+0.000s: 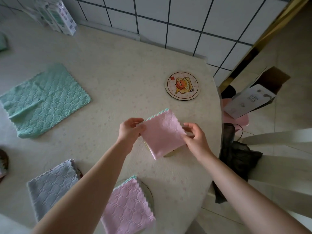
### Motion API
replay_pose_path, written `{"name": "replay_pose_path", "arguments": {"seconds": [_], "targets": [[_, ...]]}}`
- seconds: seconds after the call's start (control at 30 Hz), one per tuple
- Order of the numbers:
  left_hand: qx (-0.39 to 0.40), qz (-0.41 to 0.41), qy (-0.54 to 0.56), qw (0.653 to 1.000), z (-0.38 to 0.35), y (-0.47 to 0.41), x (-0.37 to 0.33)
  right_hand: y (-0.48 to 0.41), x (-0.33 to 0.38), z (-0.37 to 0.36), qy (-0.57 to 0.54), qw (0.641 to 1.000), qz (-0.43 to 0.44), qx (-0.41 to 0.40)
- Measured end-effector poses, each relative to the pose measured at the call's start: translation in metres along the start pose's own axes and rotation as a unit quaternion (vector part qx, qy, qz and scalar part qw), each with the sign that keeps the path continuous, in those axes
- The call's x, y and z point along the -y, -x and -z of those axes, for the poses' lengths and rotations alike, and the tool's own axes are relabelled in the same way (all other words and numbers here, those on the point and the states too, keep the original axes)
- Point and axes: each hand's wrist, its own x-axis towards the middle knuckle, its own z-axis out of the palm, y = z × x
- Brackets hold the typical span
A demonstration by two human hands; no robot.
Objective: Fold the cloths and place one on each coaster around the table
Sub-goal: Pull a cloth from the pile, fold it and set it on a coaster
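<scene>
A folded pink cloth (162, 134) with a green zigzag edge lies over a round coaster (169, 154), of which only the rim shows. My left hand (130, 130) pinches the cloth's left corner and my right hand (195, 139) grips its right edge. A bare cartoon coaster (182, 85) sits farther back on the table. Near me, a second folded pink cloth (127, 208) rests on a coaster (149, 191). A folded grey cloth (50, 186) lies at the lower left, covering a coaster edge (79, 173). An unfolded green cloth (42, 100) is spread flat at the left.
The round table (118, 65) has a pale flowered cover and meets a tiled wall at the back. Boxes (59, 16) stand at the back left. A dark bag (236, 157), a pink stool and an open carton (253, 97) stand off the table's right edge.
</scene>
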Motion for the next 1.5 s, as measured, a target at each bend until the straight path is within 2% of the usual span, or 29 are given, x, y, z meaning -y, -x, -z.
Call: {"name": "replay_pose_path", "arguments": {"seconds": [0.13,0.3,0.4,0.5,0.57,0.7,0.93,1.1,1.3,1.4,1.5], "targets": [[-0.048,0.017,-0.093,0.994,-0.001,-0.012,0.015,-0.005,-0.017,-0.001,0.121,0.992,-0.036,-0.026],[-0.083,0.005,-0.132,0.988,0.002,-0.013,0.019,-0.003,-0.024,0.0,0.167,0.985,-0.036,-0.038],[-0.099,-0.02,-0.184,0.978,0.007,-0.01,0.019,-0.003,-0.023,0.0,0.235,0.972,-0.022,-0.024],[-0.101,-0.03,-0.192,0.976,0.018,-0.01,0.021,0.002,-0.013,-0.001,0.4,0.914,0.065,-0.016],[-0.1,-0.042,-0.194,0.975,0.029,-0.01,0.022,0.003,0.003,-0.008,0.462,0.875,0.144,-0.016],[-0.117,-0.074,-0.217,0.966,0.062,-0.01,0.017,-0.003,0.044,-0.047,0.469,0.847,0.249,0.033],[-0.201,-0.113,-0.259,0.938,0.152,-0.014,0.005,-0.033,0.095,-0.155,0.468,0.809,0.328,0.14],[-0.247,-0.12,-0.353,0.894,0.213,-0.03,0.011,-0.062,0.113,-0.225,0.51,0.749,0.375,0.193],[-0.218,-0.139,-0.558,0.788,0.271,-0.055,0.025,-0.093,0.131,-0.296,0.545,0.674,0.436,0.242],[-0.206,-0.133,-0.584,0.774,0.292,-0.065,0.033,-0.102,0.131,-0.328,0.562,0.626,0.479,0.251],[-0.205,-0.17,-0.598,0.756,0.307,-0.073,0.041,-0.106,0.129,-0.349,0.571,0.575,0.537,0.235]]}}
